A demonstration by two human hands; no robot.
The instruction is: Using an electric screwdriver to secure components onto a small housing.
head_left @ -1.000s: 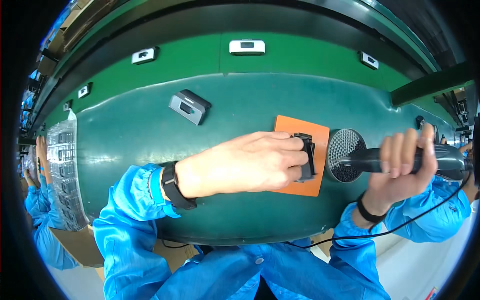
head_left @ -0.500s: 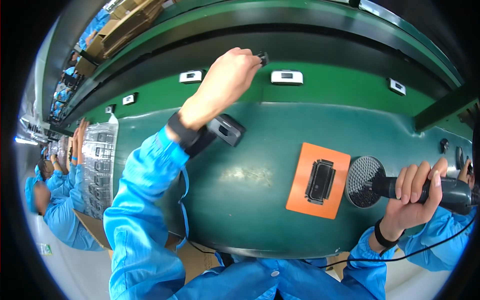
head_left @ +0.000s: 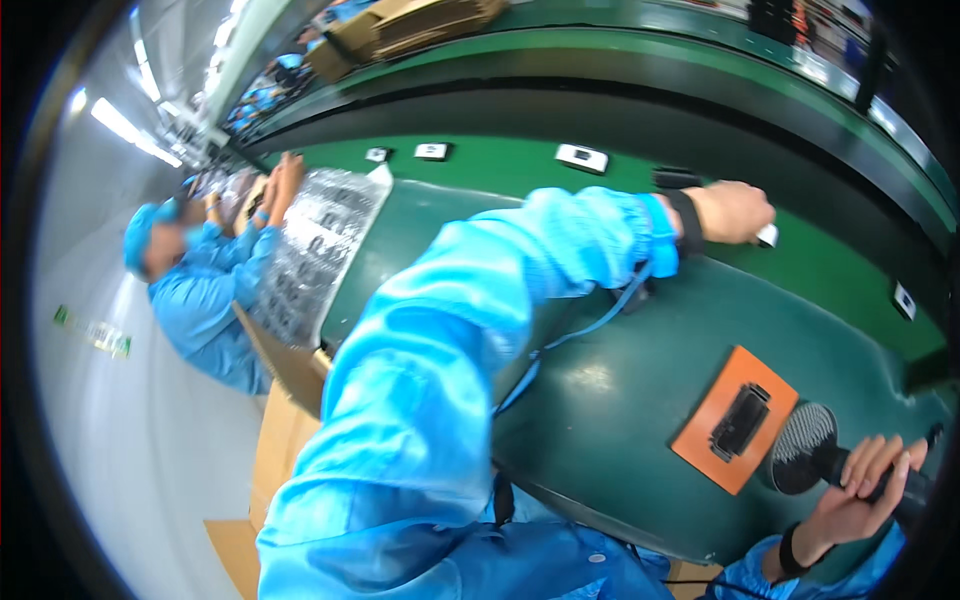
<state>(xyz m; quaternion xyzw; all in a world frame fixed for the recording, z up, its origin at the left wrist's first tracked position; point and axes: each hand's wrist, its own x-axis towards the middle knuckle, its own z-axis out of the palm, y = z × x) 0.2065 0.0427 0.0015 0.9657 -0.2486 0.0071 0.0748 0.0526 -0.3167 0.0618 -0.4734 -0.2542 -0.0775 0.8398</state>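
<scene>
My left hand reaches far over the green belt, its fingers curled round a small white-and-black device; most of it is hidden under the hand. Behind my wrist lies a black part. Below the sleeve a dark device shows only partly. At the lower right, my right hand grips what looks like a black electric screwdriver. Its tip points at a round grey plate studded with small dots. Beside that plate, a black housing sits on an orange fixture.
More white devices stand spaced along the green belt. At left, bubble wrap covers black things beside an open carton. A co-worker in blue works there. The table's curved front edge runs before me.
The view has swung left. My left hand has let go of the black part on the far side and moved right onto a white-and-black device. My right hand keeps its grip on the screwdriver.
</scene>
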